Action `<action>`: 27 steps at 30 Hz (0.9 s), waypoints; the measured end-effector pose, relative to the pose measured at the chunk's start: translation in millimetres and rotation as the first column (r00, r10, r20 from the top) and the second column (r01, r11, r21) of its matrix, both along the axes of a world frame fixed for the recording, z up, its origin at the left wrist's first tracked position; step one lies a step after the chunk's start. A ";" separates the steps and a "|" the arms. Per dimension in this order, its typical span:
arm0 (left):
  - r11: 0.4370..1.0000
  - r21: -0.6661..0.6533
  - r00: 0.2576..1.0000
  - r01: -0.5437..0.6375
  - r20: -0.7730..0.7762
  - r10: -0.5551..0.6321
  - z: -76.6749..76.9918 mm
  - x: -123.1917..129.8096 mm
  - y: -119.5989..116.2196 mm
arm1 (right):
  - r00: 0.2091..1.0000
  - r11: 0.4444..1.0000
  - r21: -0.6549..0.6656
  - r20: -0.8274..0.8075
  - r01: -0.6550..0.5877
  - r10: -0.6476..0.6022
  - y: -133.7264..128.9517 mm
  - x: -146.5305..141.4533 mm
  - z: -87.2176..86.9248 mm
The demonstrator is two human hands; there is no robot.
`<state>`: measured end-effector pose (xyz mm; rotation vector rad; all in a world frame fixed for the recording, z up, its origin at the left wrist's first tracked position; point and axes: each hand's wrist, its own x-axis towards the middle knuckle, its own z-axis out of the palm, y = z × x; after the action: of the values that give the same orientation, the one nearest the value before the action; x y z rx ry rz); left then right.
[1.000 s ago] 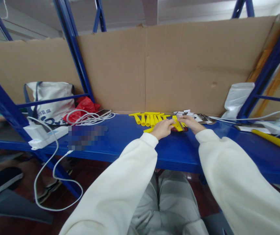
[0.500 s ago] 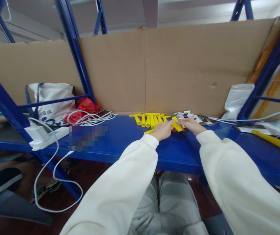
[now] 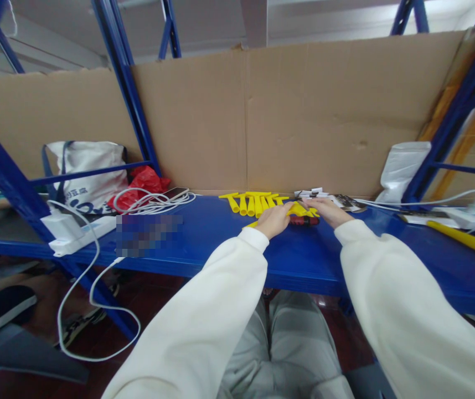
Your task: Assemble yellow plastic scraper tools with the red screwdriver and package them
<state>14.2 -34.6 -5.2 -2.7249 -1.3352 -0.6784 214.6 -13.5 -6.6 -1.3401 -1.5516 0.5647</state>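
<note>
Both hands are close together over the blue shelf (image 3: 204,238). My left hand (image 3: 275,219) is closed at the left end of a yellow plastic piece (image 3: 299,209). My right hand (image 3: 328,210) has its fingers at the right side of that same piece; its fingertips look pressed together on it. Beneath the piece lies a dark red tool handle (image 3: 304,220). Beyond my left hand, several yellow T-shaped parts (image 3: 258,204) stand in a row. Another yellow bit (image 3: 251,224) shows by my left wrist. Small white and black pieces (image 3: 314,193) lie behind my right hand.
Coiled white cable (image 3: 154,202), a red bag (image 3: 148,180) and a cloth bag (image 3: 90,169) are at the left, with a white power strip (image 3: 83,235). A white pouch (image 3: 403,169) leans at the right near a long yellow object (image 3: 465,239). Another person's arm shows far left.
The yellow piece between my hands has turned and now lies more sideways. My right hand has shifted slightly, and more of the red handle shows.
</note>
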 end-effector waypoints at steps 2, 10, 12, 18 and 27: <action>1.000 0.010 1.000 0.003 0.027 -0.003 -1.4 -0.7 3.2 | 0.982 0.993 -0.001 0.144 0.122 -0.121 3.4 15.3 0.0; 0.998 0.050 0.980 -0.024 0.200 0.013 0.6 -3.1 13.7 | 0.614 0.809 0.075 0.611 0.583 -0.499 -1.2 64.1 -6.0; 0.998 0.054 0.963 -0.041 0.268 0.025 2.8 -4.2 15.4 | 0.595 0.800 0.045 0.644 0.598 -0.481 -3.7 64.2 -8.1; 0.995 0.076 0.873 -0.059 0.488 0.014 5.0 -6.4 22.8 | 0.577 0.781 -0.035 0.694 0.624 -0.430 -9.2 60.2 -9.4; 0.997 0.076 0.685 0.014 0.726 -0.065 3.2 -2.5 42.5 | 0.537 0.769 -0.004 0.718 0.640 -0.442 -6.2 62.5 -10.5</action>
<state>11.7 7.9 -2.0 -2.4951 -1.2868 -1.9301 277.1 -19.7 -17.1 -2.3283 -1.4846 -0.1877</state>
